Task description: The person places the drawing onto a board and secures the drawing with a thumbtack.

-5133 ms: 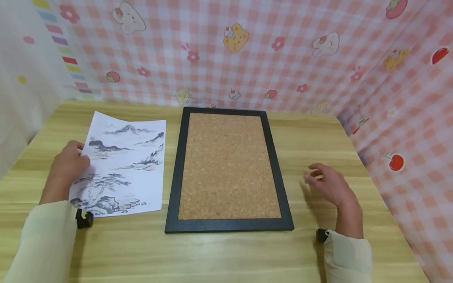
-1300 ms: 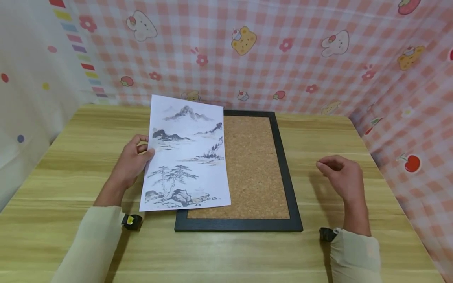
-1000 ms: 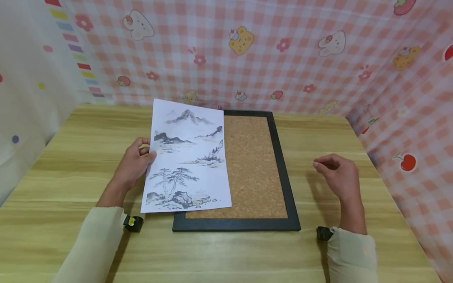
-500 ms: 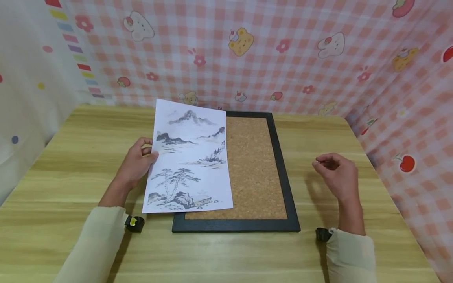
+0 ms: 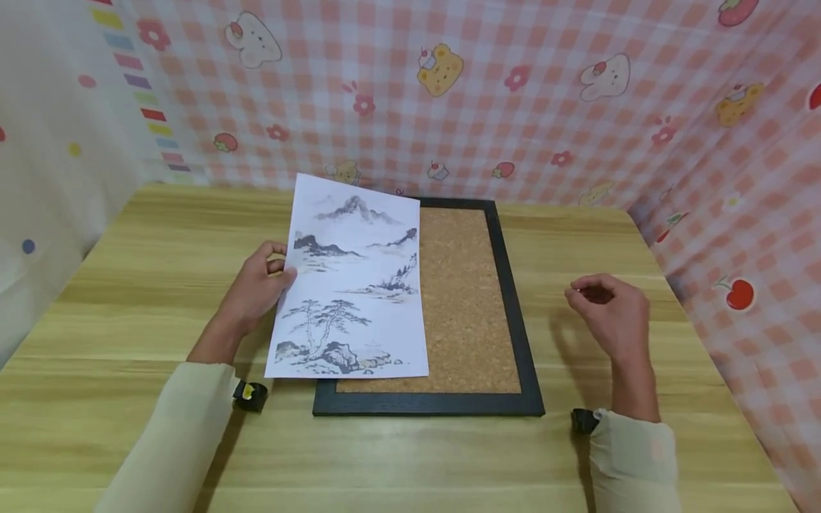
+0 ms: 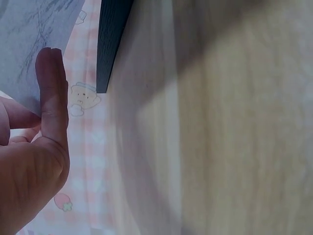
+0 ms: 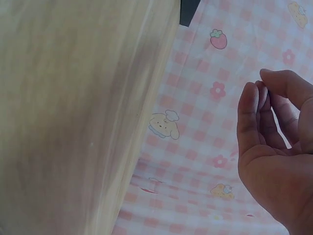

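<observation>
My left hand (image 5: 259, 285) pinches the left edge of a white sheet with an ink landscape print (image 5: 353, 285) between thumb and fingers. The landscape print is raised and slightly bowed, overlapping the left part of a black picture frame (image 5: 430, 404) that has a cork panel (image 5: 468, 306) inside. In the left wrist view, the sheet (image 6: 24, 44) reaches in between the fingers from the upper left. Right of the frame, my right hand (image 5: 612, 313) hovers over the table, fingers loosely curved. Its thumb and fingertips (image 7: 250, 90) come close together in the right wrist view, nothing showing between them.
The frame lies on a wood-grain table (image 5: 410, 463). A pink checked cloth (image 5: 385, 64) with cartoon prints hangs behind and at the right, and a pale curtain (image 5: 58, 142) at the left. Each wrist bears a small black camera (image 5: 250, 396).
From the table's left side, my left hand has carried the landscape print rightwards over the frame, lately drifting slightly further right. My right hand's thumb and fingers have come closer together.
</observation>
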`<state>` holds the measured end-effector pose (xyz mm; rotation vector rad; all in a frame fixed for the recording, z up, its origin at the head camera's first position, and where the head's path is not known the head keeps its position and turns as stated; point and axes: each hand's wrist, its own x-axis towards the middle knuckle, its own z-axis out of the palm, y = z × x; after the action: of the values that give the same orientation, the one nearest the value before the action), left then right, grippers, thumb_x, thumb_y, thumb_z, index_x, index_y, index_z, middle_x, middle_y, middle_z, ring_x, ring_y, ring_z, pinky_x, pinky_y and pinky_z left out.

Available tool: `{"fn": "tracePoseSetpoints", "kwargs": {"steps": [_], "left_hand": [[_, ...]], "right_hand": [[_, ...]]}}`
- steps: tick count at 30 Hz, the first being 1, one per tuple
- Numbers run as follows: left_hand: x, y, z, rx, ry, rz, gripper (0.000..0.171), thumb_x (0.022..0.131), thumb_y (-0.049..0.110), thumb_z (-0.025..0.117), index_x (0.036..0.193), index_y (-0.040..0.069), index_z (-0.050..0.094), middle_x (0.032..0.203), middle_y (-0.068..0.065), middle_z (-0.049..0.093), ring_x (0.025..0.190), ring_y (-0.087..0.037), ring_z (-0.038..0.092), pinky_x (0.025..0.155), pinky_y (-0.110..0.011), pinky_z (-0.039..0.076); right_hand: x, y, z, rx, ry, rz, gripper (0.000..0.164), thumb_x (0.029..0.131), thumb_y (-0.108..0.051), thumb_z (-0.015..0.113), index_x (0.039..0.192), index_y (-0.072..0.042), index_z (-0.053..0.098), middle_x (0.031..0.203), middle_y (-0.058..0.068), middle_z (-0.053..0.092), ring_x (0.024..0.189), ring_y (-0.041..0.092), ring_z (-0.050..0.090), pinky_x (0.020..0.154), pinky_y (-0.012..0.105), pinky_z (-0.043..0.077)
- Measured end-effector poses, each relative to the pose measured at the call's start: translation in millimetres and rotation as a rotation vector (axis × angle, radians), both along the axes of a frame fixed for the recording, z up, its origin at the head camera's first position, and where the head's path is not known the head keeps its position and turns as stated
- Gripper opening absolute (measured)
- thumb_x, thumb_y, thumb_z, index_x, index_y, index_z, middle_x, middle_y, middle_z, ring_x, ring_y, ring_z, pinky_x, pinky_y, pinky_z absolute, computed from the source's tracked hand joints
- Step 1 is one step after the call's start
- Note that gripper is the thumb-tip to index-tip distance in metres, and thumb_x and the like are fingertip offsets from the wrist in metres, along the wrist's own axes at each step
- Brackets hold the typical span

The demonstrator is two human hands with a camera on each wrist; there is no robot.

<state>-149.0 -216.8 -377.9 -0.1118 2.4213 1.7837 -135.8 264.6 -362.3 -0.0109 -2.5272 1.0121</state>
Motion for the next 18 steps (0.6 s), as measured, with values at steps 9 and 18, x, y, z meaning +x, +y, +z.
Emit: {"fn": "tracePoseSetpoints", "kwargs": {"steps": [9,18], "left_hand": [[-3.1,7,3.7,-0.007,-0.001,-0.021,0.028,0.099,0.007,0.038,0.125,0.002,0.032,0.115,-0.024,0.053,0.081,-0.017,0.06,0.067,-0.028,0.051],[-3.1,14,6.1,-0.014,-0.019,-0.069,0.031,0.099,0.009,0.038,0.128,0.001,0.03,0.118,-0.025,0.053,0.085,-0.019,0.06,0.069,-0.028,0.05]], "right_hand": [[-1.5,-1,-1.4,0.004,0.036,-0.001,0.008,0.08,-0.013,0.07,0.087,-0.009,0.073,0.078,-0.006,0.067,0.064,-0.012,0.051,0.062,0.007,0.04],[-0.8,-1,-2.1,-0.031,0.065,0.03,0.013,0.083,-0.016,0.07,0.094,-0.011,0.074,0.086,0.008,0.071,0.067,-0.014,0.053,0.064,0.006,0.042]]}}
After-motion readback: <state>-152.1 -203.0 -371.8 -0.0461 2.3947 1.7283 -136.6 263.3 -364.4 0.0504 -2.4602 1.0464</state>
